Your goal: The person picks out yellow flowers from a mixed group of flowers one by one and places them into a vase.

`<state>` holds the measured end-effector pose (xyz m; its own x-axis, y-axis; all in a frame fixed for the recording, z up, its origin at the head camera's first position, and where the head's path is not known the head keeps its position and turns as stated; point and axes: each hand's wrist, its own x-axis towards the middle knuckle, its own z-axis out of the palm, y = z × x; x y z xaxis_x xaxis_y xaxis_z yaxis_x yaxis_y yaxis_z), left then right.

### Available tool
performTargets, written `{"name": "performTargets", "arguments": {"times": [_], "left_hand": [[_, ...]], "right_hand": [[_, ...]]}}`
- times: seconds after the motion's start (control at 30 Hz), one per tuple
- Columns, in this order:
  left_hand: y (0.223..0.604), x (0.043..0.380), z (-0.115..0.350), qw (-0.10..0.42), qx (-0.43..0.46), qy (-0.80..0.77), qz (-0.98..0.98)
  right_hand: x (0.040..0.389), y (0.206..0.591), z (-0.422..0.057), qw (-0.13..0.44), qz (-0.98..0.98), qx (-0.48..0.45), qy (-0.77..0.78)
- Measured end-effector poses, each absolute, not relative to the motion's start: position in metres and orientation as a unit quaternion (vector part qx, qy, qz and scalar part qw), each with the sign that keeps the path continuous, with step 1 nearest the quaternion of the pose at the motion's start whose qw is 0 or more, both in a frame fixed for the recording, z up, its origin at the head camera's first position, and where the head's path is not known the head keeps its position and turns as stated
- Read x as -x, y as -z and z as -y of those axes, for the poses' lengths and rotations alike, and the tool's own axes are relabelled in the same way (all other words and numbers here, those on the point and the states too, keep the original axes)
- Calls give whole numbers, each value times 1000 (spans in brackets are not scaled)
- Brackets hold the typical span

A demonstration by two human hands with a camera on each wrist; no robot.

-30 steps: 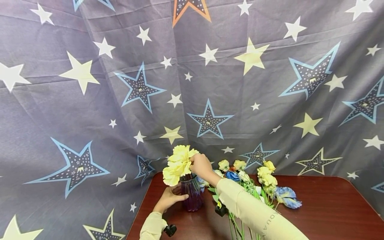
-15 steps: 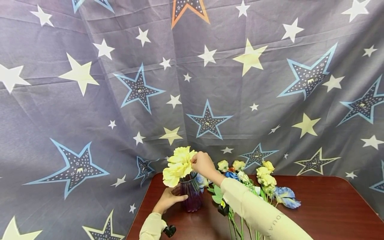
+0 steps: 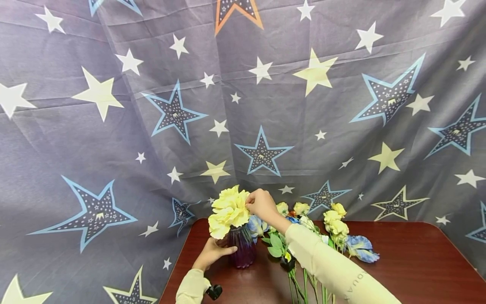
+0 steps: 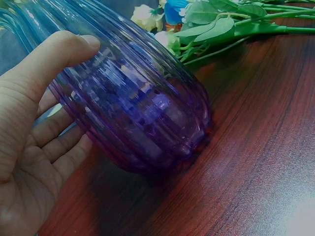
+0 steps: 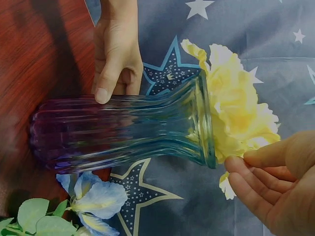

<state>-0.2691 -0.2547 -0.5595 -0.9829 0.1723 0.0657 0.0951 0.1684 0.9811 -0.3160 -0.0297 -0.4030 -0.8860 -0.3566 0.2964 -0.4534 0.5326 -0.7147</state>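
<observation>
A ribbed glass vase, purple at the base and blue-green at the neck, stands upright on the table. My left hand holds its side, thumb in front and fingers behind. Large yellow flowers fill the mouth of the vase, their ruffled petals hanging over the rim. At their right edge, my right hand pinches a petal between thumb and index finger, just above the rim in the right wrist view. Whatever stems lie inside the vase are hard to make out through the glass.
Several loose artificial flowers lie on the reddish-brown table to the right, among them yellow roses and a blue iris. Another blue flower lies close beside the vase. A star-printed cloth hangs behind.
My right hand has moved slightly right, and the yellow petals have shifted a little that way and spread out. The left hand stays on the vase.
</observation>
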Motion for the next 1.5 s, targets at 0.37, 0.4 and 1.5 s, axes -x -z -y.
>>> {"name": "performTargets", "arguments": {"times": [0.37,0.4,1.5], "left_hand": [[561,271,254,30,-91,-649,-755],[561,271,254,31,-90,-649,-755],[559,267,253,35,-66,-633,-770]], "right_hand": [[318,394,16,37,872,-212,-440],[318,394,14,37,873,-211,-438],[314,384,-72,55,916,-193,-347]]}}
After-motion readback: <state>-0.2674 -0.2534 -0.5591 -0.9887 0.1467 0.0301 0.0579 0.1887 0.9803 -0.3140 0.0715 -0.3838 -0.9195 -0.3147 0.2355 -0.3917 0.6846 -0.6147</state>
